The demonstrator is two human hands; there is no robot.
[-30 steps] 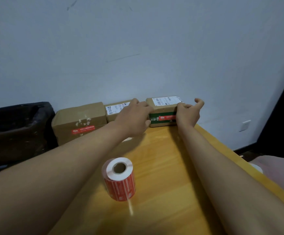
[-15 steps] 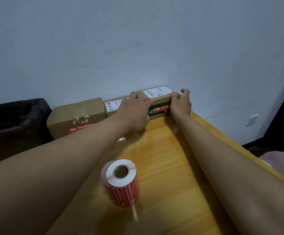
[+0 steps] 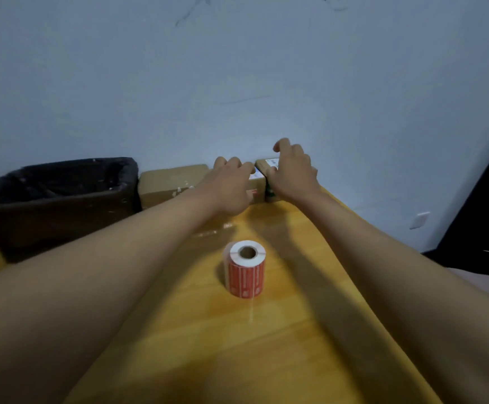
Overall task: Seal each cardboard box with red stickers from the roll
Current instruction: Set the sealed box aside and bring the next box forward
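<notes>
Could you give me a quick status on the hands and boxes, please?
Left hand on middle box. Right hand on right-end box. Sticker roll upright, untouched. Nothing in the way.

Roll (image 3: 246, 268), frame centre: red stickers with faint pale print, white top face, brown core hole. Table (image 3: 266, 345): orange-yellow wood grain with lighter streaks. Boxes along the centre: left box (image 3: 169, 182) plain brown with white flecks; middle box (image 3: 257, 188) brown with a white label and red strip; right box (image 3: 268, 170) brown with a white label and, apparently, green below. Bin (image 3: 56, 193), left: black liner. Wall (image 3: 237, 68): pale blue-grey, dark scuffs.
</notes>
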